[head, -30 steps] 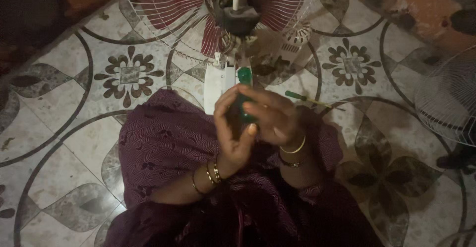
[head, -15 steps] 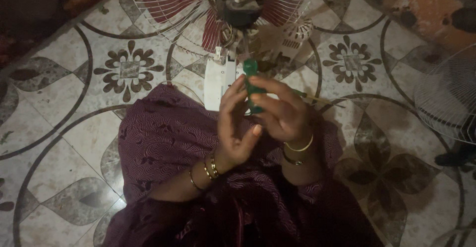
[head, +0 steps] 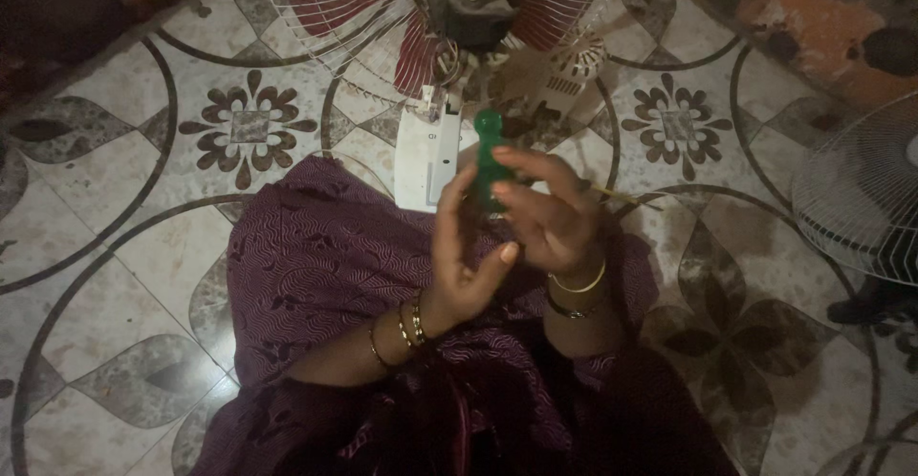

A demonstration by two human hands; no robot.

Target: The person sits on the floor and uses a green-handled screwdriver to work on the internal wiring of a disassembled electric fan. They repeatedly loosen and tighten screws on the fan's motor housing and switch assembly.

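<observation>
Both hands meet above the lap. The right hand (head: 550, 213) curls its fingers around a green, smooth plastic tool handle (head: 490, 156) with a rounded knob top and a narrow waist; the handle stands nearly upright, its lower part hidden behind the fingers. The left hand (head: 457, 251) is raised just beside it, palm turned toward the handle, fingers loosely spread and the fingertips at the handle's side; whether they truly press on it cannot be told. Thin gold metal bangles (head: 409, 323) ring the left wrist, and a gold bangle with a darker band (head: 577, 290) sits on the right wrist.

Below the hands spreads a dark maroon cloth garment (head: 316, 275) with a fine wavy woven pattern, draped in soft folds over the knees. Beyond the handle, on the floor, lies a white rectangular plastic fan base (head: 426, 156). Behind it rests a table fan with dark red blades (head: 402, 17) inside a round white wire guard, its dark motor hub in the middle. A second round white wire grille (head: 861, 189) stands at the right edge. The glossy tiled floor (head: 115, 151) bears brown curved bands and flower motifs on mottled cream stone.
</observation>
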